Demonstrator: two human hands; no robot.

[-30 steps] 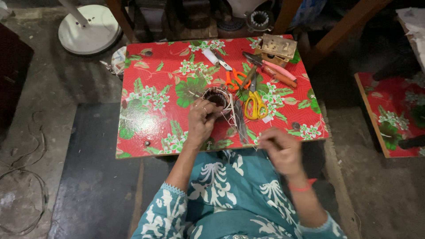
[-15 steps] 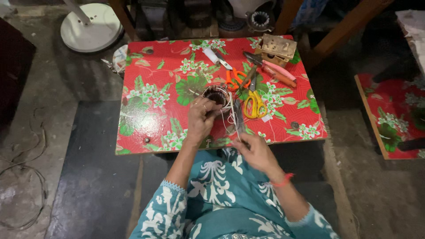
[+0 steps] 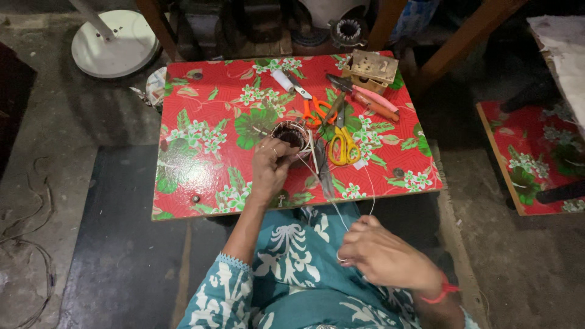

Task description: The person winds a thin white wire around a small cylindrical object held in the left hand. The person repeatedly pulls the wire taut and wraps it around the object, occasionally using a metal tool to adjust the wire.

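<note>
Right hand [image 3: 381, 256] has drawn back, pinching thread [image 3: 332, 201]; left hand [image 3: 271, 167] grips coil [image 3: 291, 133] ahead

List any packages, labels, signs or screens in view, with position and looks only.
Small box: far right corner of the table, tan, boxy, dotted with holes; whether it is packaging is unclear.
White tag: on the table by the yellow scissors, small, pale.
No signs or screens.

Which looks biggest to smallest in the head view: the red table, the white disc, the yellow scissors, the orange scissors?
1. Red table, by far.
2. White disc on the floor.
3. Yellow scissors and orange scissors: they look about alike, and tools partly cover both, so I won't rank them.
</note>
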